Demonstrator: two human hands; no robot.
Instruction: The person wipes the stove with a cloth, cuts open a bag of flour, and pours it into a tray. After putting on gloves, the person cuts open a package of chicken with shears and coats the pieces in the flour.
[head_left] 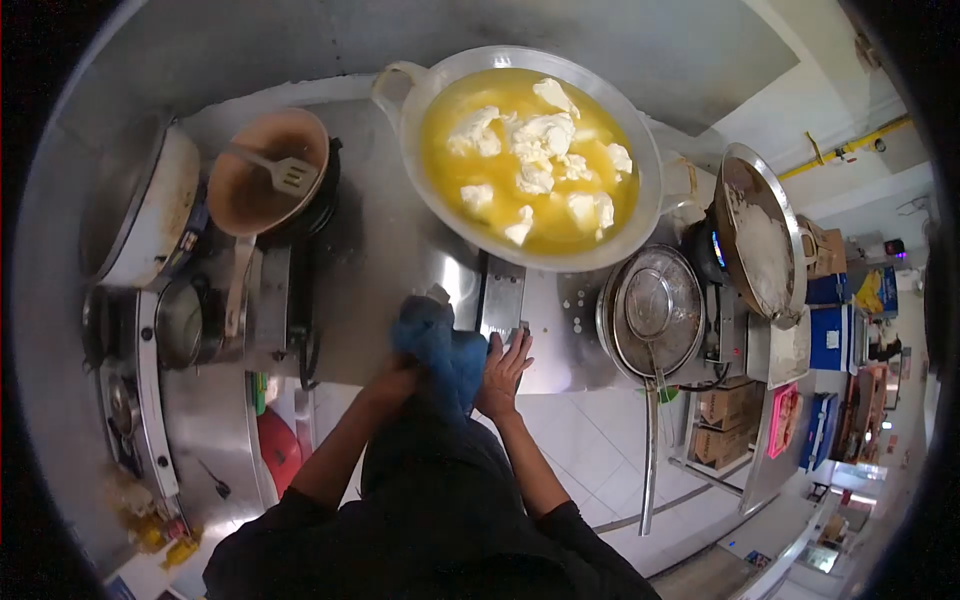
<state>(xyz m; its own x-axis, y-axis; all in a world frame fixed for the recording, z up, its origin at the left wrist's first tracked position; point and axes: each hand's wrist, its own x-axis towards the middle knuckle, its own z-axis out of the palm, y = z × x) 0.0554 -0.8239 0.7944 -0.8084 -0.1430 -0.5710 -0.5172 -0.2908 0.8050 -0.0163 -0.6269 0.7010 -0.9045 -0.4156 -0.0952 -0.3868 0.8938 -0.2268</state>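
Observation:
My left hand (390, 385) is closed on a bunched blue cloth (440, 350) at the front edge of the steel counter; the cloth hides most of its fingers. Beside it, my right hand (505, 372) has its fingers spread against the front of a metal stove (502, 300), its thumb side close to the cloth. On that stove, beyond both hands, sits a large two-handled metal wok (405, 125) holding yellow liquid (450, 150) with white lumps (540, 140) in it.
To the left, a brown frying pan (225, 190) with a slotted spatula (290, 177) sits on a burner, near a big pot (155, 215). Round strainers (655, 305) lie at right, their long handle (648, 470) jutting past the counter edge. Another wok (765, 245) stands farther right.

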